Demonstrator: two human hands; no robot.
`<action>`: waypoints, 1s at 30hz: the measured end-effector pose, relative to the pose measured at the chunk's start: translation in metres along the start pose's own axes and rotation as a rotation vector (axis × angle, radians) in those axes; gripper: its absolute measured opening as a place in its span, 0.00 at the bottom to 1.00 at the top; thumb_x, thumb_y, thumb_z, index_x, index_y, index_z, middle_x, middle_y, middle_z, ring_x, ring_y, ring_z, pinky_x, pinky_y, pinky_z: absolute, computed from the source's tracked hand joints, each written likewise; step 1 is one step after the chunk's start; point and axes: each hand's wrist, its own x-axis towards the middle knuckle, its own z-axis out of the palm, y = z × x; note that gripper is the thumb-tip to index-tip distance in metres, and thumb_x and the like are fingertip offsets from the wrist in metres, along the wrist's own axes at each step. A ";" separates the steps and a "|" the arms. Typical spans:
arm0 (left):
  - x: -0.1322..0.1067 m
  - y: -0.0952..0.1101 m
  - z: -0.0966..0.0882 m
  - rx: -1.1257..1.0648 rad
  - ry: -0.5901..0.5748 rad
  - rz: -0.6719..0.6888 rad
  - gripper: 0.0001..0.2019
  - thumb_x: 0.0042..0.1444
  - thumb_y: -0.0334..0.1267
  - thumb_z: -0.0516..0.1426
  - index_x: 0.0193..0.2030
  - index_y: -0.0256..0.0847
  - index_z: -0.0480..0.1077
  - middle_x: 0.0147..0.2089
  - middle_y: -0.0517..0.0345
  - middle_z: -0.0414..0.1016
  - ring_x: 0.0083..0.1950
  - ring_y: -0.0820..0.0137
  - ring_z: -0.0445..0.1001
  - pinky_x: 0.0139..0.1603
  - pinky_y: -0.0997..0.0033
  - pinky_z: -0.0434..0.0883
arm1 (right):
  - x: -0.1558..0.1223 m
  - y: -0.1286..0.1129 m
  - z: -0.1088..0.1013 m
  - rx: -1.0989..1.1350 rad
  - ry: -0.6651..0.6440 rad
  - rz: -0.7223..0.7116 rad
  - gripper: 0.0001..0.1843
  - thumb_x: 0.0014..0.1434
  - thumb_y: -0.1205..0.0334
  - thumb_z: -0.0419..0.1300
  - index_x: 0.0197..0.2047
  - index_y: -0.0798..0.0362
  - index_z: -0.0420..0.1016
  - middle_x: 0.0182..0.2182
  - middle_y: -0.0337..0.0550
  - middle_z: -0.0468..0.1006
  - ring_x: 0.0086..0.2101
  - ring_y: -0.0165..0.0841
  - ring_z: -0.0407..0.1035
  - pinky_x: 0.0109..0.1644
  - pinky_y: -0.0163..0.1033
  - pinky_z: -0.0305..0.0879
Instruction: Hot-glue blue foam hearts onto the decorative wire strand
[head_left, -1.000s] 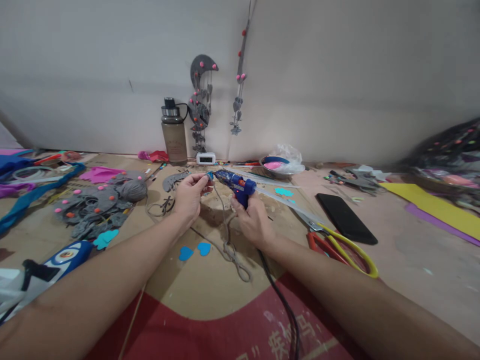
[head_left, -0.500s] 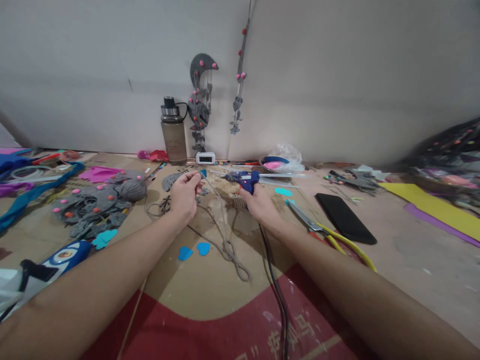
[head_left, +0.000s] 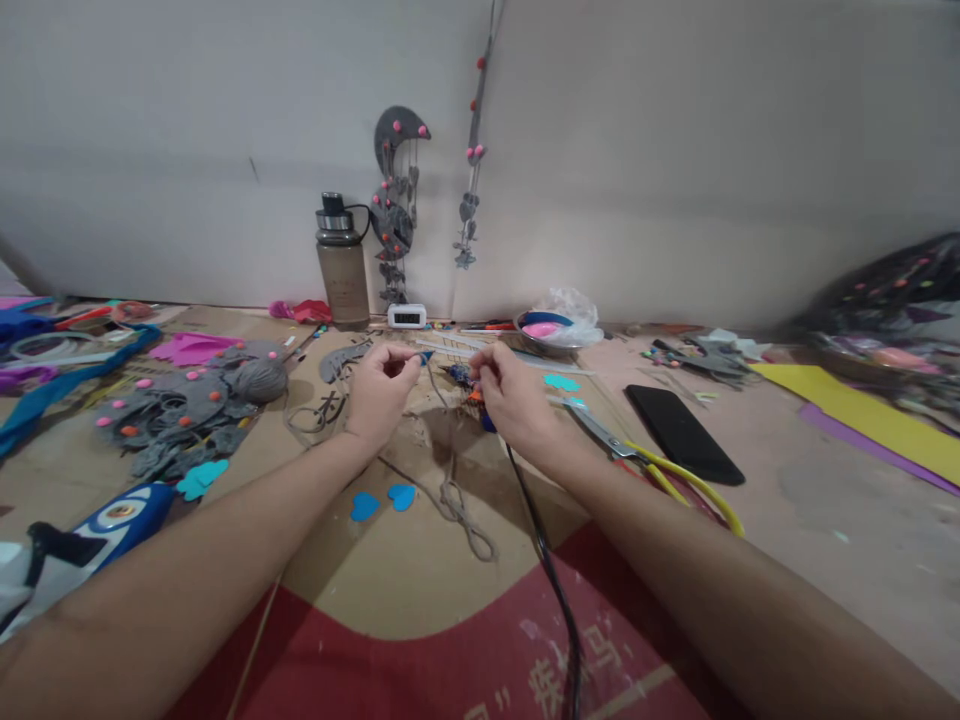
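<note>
My left hand [head_left: 384,388] pinches a small blue piece [head_left: 425,357] between thumb and fingertips; a grey cord [head_left: 437,385] runs down from it to a looped end on the cardboard. Opposite, my right hand [head_left: 510,392] is raised with loosely curled fingers and nothing visible in them. Under it lies a blue glue gun [head_left: 489,418], mostly hidden by the hand, its black cable [head_left: 546,560] trailing towards me. Two blue heart cutouts [head_left: 365,506] rest on the cardboard below my hands.
Yellow-handled scissors [head_left: 626,447] and a black phone [head_left: 684,432] lie to the right. Left are grey felt pieces with pompoms [head_left: 176,405] and a ball of yarn [head_left: 260,380]. A bottle [head_left: 343,275], a small clock [head_left: 406,316] and a bowl [head_left: 551,340] stand near the wall.
My right hand has let go of the glue gun, which now lies lower under it, and the fingers have moved up and left. My left hand has shifted slightly right with the blue piece.
</note>
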 end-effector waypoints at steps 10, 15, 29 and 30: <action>-0.002 -0.004 0.002 -0.047 -0.041 -0.103 0.03 0.46 0.35 0.62 0.29 0.38 0.74 0.24 0.61 0.72 0.25 0.73 0.66 0.29 0.73 0.63 | -0.006 0.002 0.018 0.716 -0.092 0.316 0.09 0.49 0.60 0.60 0.35 0.53 0.74 0.30 0.38 0.75 0.26 0.24 0.67 0.34 0.35 0.67; -0.001 -0.006 0.002 -0.087 -0.062 -0.140 0.04 0.48 0.36 0.62 0.30 0.39 0.73 0.22 0.61 0.72 0.23 0.73 0.65 0.27 0.73 0.62 | -0.007 0.003 0.014 0.513 -0.081 0.260 0.10 0.50 0.56 0.62 0.34 0.54 0.75 0.26 0.37 0.74 0.25 0.27 0.66 0.34 0.36 0.65; -0.016 0.009 0.007 0.074 -0.139 0.102 0.01 0.50 0.32 0.60 0.30 0.40 0.74 0.34 0.56 0.77 0.36 0.70 0.73 0.39 0.71 0.68 | -0.015 -0.002 0.032 0.595 -0.037 0.207 0.17 0.50 0.60 0.60 0.42 0.49 0.59 0.29 0.33 0.70 0.28 0.27 0.66 0.32 0.35 0.66; -0.016 0.009 0.008 0.064 -0.136 0.063 0.01 0.49 0.33 0.60 0.30 0.39 0.74 0.32 0.56 0.76 0.33 0.70 0.73 0.36 0.71 0.68 | -0.015 -0.003 0.029 0.529 -0.009 0.187 0.14 0.51 0.59 0.60 0.40 0.50 0.61 0.28 0.34 0.69 0.27 0.27 0.65 0.31 0.34 0.65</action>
